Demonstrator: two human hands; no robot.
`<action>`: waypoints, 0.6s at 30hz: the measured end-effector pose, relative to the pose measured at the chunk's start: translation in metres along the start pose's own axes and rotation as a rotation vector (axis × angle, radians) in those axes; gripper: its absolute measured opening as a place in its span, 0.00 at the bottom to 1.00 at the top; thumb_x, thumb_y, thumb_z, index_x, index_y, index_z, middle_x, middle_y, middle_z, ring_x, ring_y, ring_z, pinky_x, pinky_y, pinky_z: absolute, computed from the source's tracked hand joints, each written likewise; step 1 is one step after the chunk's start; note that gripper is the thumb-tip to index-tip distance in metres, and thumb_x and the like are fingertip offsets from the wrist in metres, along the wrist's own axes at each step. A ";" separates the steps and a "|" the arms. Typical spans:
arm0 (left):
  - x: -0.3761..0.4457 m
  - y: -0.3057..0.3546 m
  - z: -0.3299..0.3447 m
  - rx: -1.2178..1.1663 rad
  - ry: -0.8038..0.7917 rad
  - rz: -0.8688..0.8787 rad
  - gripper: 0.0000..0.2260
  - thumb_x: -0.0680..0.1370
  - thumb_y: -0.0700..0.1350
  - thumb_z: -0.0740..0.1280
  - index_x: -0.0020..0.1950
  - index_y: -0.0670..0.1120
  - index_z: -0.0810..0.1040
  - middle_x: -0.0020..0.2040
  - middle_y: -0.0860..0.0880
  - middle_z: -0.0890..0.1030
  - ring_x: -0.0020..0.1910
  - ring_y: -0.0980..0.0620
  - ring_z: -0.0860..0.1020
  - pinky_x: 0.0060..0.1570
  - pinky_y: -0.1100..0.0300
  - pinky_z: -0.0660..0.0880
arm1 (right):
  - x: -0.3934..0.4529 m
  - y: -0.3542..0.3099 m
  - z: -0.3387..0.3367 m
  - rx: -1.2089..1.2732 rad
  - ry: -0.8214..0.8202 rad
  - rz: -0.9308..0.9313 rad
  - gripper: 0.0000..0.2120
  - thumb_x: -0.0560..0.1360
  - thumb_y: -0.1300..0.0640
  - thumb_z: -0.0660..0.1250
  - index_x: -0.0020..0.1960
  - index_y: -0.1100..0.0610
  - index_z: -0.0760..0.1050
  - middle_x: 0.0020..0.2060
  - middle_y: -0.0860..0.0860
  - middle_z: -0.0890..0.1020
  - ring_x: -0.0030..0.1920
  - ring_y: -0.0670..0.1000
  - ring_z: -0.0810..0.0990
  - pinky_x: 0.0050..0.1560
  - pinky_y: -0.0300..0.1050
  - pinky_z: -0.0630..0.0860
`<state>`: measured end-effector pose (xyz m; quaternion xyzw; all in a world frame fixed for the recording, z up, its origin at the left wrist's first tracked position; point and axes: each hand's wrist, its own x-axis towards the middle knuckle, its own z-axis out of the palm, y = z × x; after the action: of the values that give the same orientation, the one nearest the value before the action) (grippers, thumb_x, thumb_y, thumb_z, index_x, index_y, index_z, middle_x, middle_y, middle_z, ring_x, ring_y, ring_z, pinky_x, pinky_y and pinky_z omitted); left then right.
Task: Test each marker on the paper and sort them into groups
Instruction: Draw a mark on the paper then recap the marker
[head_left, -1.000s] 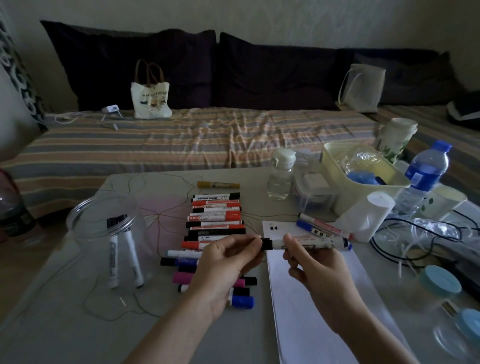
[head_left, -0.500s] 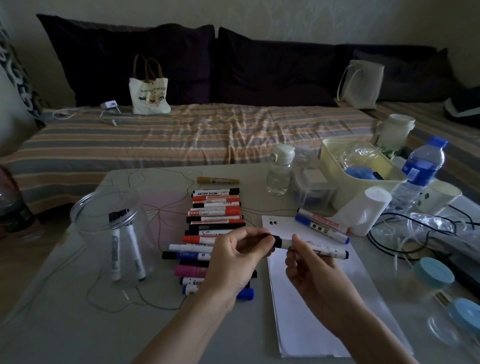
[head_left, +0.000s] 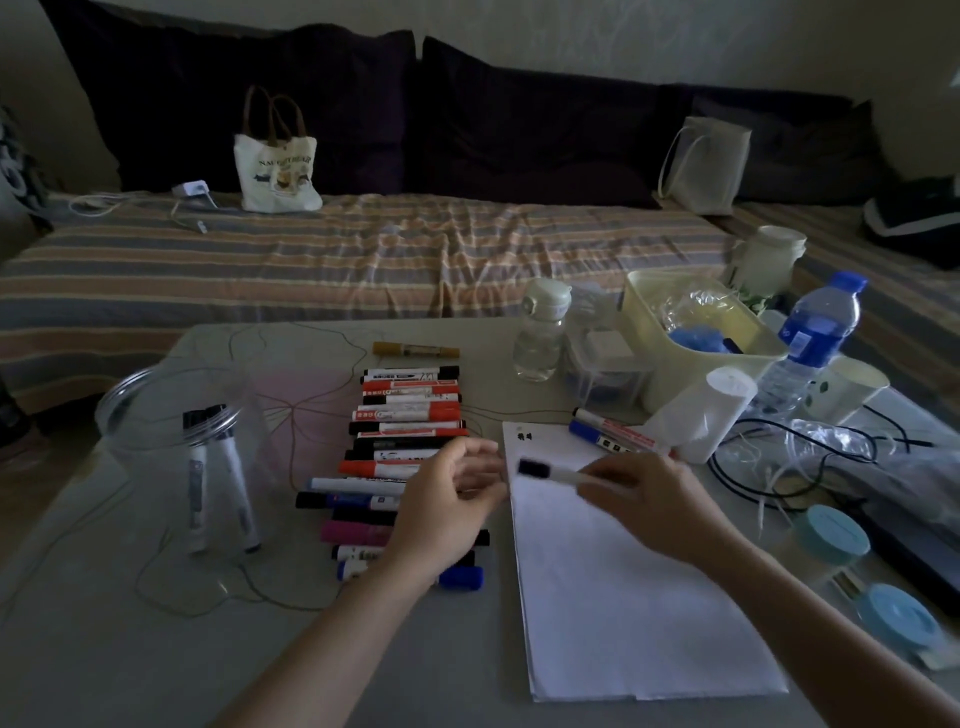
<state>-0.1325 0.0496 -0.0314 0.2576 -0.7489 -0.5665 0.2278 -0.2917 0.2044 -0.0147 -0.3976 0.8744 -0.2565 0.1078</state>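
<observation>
My right hand (head_left: 654, 499) grips a white-barrelled marker with a black end (head_left: 550, 472) just above the white paper sheet (head_left: 623, 597) on the surface — blurred, so I can't tell whether it is capped. My left hand (head_left: 447, 509) is loosely curled; whether it holds a cap I can't tell. I'd steady the sheet and draw one short stroke beside the black marks (head_left: 519, 432), clear of the marker row (head_left: 405, 441) beyond.

Head cam, close, looks fwd & down over table (head_left: 130, 649).
</observation>
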 end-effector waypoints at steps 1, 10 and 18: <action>0.000 -0.005 -0.004 0.063 -0.006 0.009 0.12 0.75 0.40 0.71 0.55 0.52 0.78 0.50 0.57 0.82 0.49 0.64 0.80 0.45 0.73 0.74 | 0.006 0.014 -0.001 -0.023 0.118 0.067 0.06 0.76 0.51 0.71 0.51 0.49 0.82 0.36 0.46 0.82 0.30 0.41 0.76 0.30 0.30 0.70; -0.007 -0.027 -0.038 0.260 -0.101 0.034 0.09 0.74 0.37 0.71 0.50 0.49 0.82 0.48 0.57 0.83 0.46 0.64 0.80 0.45 0.71 0.76 | 0.041 0.074 0.014 -0.371 0.311 0.271 0.16 0.73 0.47 0.73 0.58 0.49 0.81 0.55 0.54 0.78 0.54 0.55 0.74 0.56 0.52 0.67; -0.041 -0.023 -0.088 0.579 -0.323 0.004 0.08 0.71 0.44 0.76 0.48 0.53 0.81 0.46 0.55 0.83 0.45 0.59 0.80 0.46 0.65 0.77 | -0.018 -0.054 0.051 -0.041 0.126 -0.437 0.08 0.74 0.50 0.70 0.51 0.52 0.80 0.43 0.46 0.79 0.39 0.42 0.75 0.40 0.35 0.73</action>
<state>-0.0424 0.0067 -0.0328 0.2170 -0.9057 -0.3633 0.0243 -0.2252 0.1698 -0.0297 -0.5628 0.7776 -0.2802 -0.0134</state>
